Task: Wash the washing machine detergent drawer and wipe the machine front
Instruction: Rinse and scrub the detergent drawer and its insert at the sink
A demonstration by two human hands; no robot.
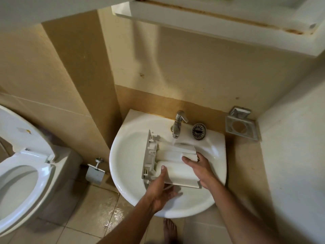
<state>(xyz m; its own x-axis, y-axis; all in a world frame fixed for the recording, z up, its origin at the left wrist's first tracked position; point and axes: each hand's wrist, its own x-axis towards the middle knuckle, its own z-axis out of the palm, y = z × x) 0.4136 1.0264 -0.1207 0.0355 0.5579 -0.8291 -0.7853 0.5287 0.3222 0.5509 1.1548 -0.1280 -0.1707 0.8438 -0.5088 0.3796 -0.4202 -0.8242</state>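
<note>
The white detergent drawer [173,162] lies over the white sink [126,155], its front panel on the left and standing on edge. Water runs from the chrome tap [178,125] onto the drawer's far end. My left hand [161,187] grips the drawer's near edge, thumb on top and fingers underneath. My right hand [197,167] holds the drawer's right end, thumb lying over its top, fingers behind it.
A sink strainer plug [198,131] lies on the sink ledge right of the tap. A metal soap holder [241,125] hangs on the wall at right. An open toilet [22,166] stands left, beside a paper holder [95,173]. The floor tiles [105,208] are wet.
</note>
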